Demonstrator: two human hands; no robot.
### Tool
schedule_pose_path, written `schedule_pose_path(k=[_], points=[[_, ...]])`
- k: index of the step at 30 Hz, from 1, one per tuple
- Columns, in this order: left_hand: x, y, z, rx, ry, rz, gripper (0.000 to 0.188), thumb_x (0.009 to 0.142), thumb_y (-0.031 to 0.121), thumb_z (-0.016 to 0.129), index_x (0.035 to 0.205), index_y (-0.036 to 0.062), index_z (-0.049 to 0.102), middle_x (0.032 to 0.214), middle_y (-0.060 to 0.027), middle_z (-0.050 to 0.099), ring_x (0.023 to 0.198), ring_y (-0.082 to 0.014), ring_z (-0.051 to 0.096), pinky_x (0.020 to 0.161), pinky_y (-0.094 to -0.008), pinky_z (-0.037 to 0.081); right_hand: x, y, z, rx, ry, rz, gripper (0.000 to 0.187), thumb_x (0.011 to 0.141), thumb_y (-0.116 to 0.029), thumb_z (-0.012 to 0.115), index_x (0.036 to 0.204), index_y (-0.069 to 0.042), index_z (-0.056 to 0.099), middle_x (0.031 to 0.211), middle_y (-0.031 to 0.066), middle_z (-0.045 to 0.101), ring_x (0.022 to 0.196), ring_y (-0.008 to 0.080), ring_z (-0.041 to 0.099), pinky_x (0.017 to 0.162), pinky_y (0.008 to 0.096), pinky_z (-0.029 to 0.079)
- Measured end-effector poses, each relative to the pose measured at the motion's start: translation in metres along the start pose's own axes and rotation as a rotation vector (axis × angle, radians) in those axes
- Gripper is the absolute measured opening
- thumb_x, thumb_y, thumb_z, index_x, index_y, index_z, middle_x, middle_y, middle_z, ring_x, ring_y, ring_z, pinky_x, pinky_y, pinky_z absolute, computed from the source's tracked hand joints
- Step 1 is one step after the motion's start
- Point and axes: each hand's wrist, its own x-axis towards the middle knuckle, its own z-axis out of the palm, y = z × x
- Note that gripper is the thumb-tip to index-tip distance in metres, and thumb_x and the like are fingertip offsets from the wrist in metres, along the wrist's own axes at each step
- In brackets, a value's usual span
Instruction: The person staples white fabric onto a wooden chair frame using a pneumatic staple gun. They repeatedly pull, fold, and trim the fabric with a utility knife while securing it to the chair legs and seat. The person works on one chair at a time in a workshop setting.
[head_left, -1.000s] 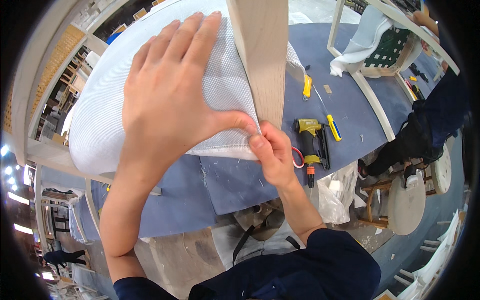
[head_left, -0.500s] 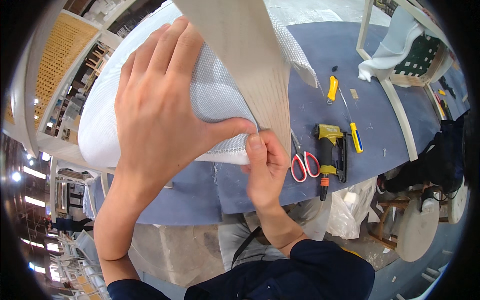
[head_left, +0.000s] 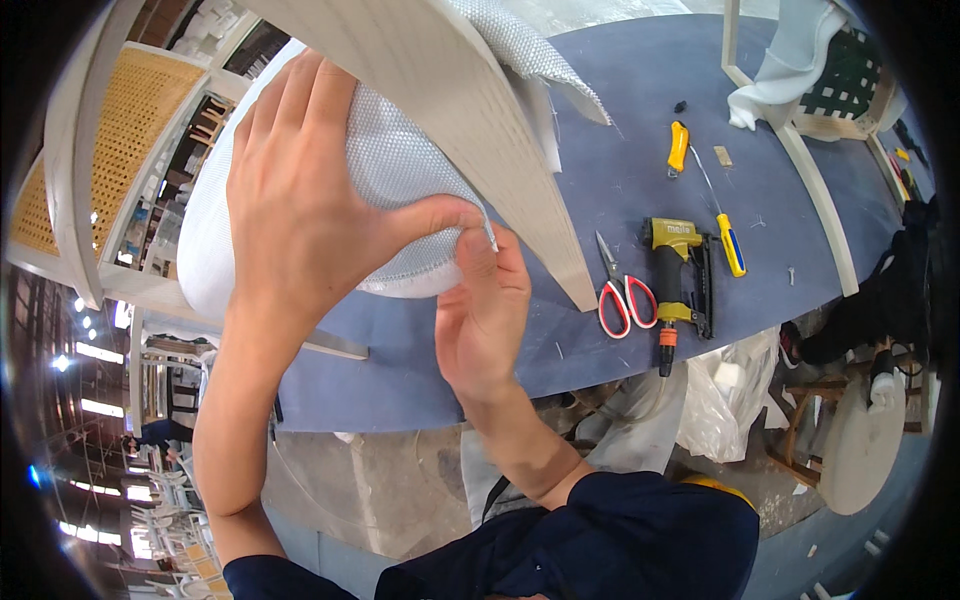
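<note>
My left hand (head_left: 305, 215) lies spread over a white mesh fabric cushion (head_left: 390, 190), its thumb pressing the fabric's lower edge. My right hand (head_left: 485, 310) comes up from below and pinches that same fabric edge where it meets a pale wooden chair rail (head_left: 470, 120). The rail slants from the top centre down to the right, over the blue tabletop (head_left: 620, 170). The fabric wraps under the rail, and part of it is hidden behind my left hand.
Red-handled scissors (head_left: 625, 295), a yellow and black pneumatic stapler (head_left: 680, 275) and two yellow and blue screwdrivers (head_left: 720, 215) lie on the blue table to the right. A white chair frame (head_left: 800, 150) stands at the far right. A cane-backed chair (head_left: 90, 170) is at left.
The view has swung, so the tools and table sit more to the right. My right hand has slid along the fabric edge toward the rail; my left hand keeps pressing the cushion.
</note>
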Motion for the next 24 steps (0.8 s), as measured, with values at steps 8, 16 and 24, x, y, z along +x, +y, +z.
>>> schedule_pose_path(k=[8,16,24], points=[[0.007,0.015,-0.009,0.073,-0.163,-0.153,0.1,0.049,0.044,0.103,0.129,0.0017,0.061,0.125,-0.0168,0.066,0.118,-0.0392,0.063,0.101,-0.0476,0.048,-0.001,-0.007,-0.025,0.046,-0.14,0.129,0.035,0.108,-0.025,0.06,0.135,-0.003,0.056,0.138,0.0103,0.063,0.133,0.0208,0.057,0.114,0.0428,0.043],[0.0,0.019,-0.003,0.072,-0.169,-0.197,0.098,0.051,0.044,0.104,0.127,0.0005,0.061,0.12,-0.0175,0.066,0.114,-0.0378,0.065,0.097,-0.0488,0.05,0.015,0.0,-0.035,0.044,-0.14,0.118,0.047,0.107,-0.02,0.058,0.15,-0.003,0.048,0.146,0.0095,0.058,0.138,0.0223,0.054,0.117,0.0433,0.041],[0.002,0.016,-0.001,0.048,-0.095,-0.102,0.097,0.053,0.04,0.102,0.131,0.0002,0.058,0.121,-0.0184,0.065,0.112,-0.0397,0.064,0.098,-0.0487,0.049,0.038,0.025,-0.057,0.128,-0.212,0.027,0.044,0.103,-0.011,0.058,0.146,-0.004,0.053,0.145,0.0087,0.059,0.137,0.0234,0.055,0.114,0.0417,0.043]])
